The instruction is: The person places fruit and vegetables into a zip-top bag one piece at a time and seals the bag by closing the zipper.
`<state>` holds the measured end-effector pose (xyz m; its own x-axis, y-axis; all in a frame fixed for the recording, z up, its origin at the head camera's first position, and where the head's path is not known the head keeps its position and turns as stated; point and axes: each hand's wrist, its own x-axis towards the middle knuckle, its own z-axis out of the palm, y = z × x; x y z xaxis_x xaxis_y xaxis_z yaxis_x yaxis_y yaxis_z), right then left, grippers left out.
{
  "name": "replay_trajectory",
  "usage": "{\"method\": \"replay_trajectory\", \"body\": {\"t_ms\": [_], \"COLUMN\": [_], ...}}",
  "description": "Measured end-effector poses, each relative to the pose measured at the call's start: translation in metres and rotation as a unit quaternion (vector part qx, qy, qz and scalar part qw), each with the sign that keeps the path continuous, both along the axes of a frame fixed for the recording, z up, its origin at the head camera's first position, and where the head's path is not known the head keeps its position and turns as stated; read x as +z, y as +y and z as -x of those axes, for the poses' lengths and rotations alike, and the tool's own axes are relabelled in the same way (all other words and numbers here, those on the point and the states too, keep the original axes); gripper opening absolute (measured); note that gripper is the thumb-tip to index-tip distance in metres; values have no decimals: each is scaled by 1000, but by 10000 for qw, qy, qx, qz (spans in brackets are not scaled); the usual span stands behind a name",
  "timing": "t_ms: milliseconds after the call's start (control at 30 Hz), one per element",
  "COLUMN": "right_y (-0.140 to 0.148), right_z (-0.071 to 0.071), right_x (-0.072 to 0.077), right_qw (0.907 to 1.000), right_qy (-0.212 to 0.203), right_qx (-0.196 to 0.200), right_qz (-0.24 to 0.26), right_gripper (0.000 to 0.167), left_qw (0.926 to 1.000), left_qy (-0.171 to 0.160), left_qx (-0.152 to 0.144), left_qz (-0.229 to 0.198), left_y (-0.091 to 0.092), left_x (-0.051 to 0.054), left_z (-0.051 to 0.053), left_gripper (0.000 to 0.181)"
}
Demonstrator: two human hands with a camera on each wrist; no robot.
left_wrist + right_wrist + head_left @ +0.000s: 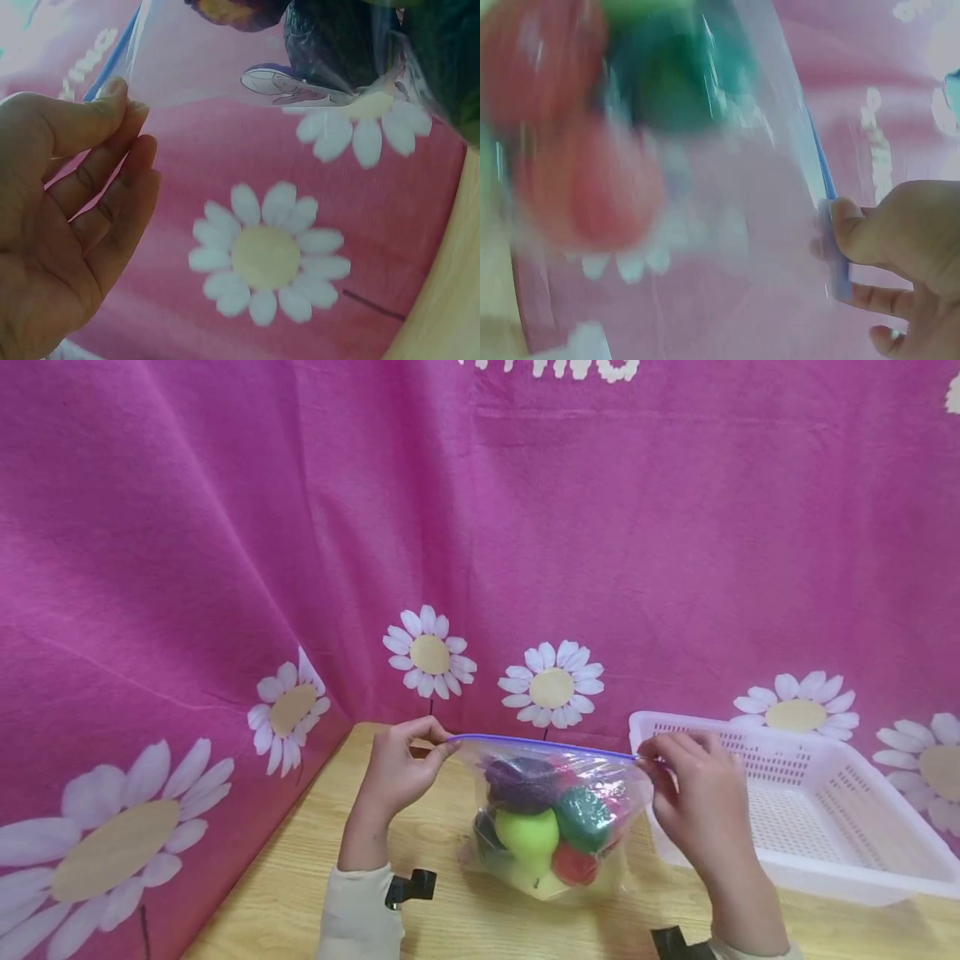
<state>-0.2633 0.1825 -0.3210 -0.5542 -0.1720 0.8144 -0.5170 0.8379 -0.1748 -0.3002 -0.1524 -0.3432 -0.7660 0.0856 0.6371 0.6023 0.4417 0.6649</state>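
Note:
A clear zip bag [517, 747] with a blue zip strip along its top hangs upright between both hands. Through its film show a yellow-green pear [528, 839], a dark purple item [521, 783], a green round item [584, 818] and a red one [574, 863]. My left hand [401, 768] pinches the bag's top left corner between thumb and forefinger. At the top right corner, my right hand [701, 793] pinches the zip strip. In the right wrist view the red fruit [592, 187] is blurred.
A white perforated plastic basket [840, 875] stands on the wooden table [300, 877] at the right. Behind and to the left hangs a pink cloth [600, 543] printed with daisies.

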Motion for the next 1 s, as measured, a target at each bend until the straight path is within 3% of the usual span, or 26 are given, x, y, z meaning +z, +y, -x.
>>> {"method": "replay_trajectory", "body": {"t_ms": [100, 300, 367, 433, 533, 600, 700, 733, 800, 867, 1000], "right_y": [12, 10, 5, 3, 4, 7, 7, 5, -2, -9, -22], "right_z": [2, 8, 8, 6, 2, 0, 4, 8, 19, 30, 42], "right_x": [1, -2, -3, -5, -7, -9, -18, -23, -37, -52, -71], "right_qw": [9999, 9993, 9978, 9948, 9850, 9667, 9139, 8969, 8805, 8870, 9088], "right_qy": [-14, -124, -319, -675, -1653, -2525, -3677, -3897, -4032, -3821, -3571], "right_qx": [-66, -129, -220, -374, -250, 408, 1707, 2081, 2488, 2592, 2156], "right_qz": [104, 338, 544, 663, 427, 81, -227, -195, -124, -75, 82], "right_gripper": [18, 13, 12, 12, 18, 17, 36, 46, 58, 55, 59], "left_qw": [9995, 9993, 9975, 9910, 9702, 9610, 9523, 9490, 9446, 9396, 9467], "left_qy": [-44, -230, -652, -1328, -2416, -2730, -2836, -2855, -2843, -3009, -2929], "left_qx": [273, 309, 282, 145, -202, -434, -995, -1159, -1371, -1306, -779], "left_qz": [-132, -6, 46, 10, -52, 103, 522, 665, 898, 980, 1092], "left_y": [-10, -16, -17, -16, -13, -11, -1, 4, 16, 30, 48], "left_x": [-4, -4, -5, -6, -8, -9, -14, -19, -33, -50, -73], "left_z": [3, 6, 6, 5, 4, 4, 8, 11, 19, 27, 35], "left_gripper": [17, 8, 6, 14, 37, 46, 52, 54, 62, 72, 71]}}
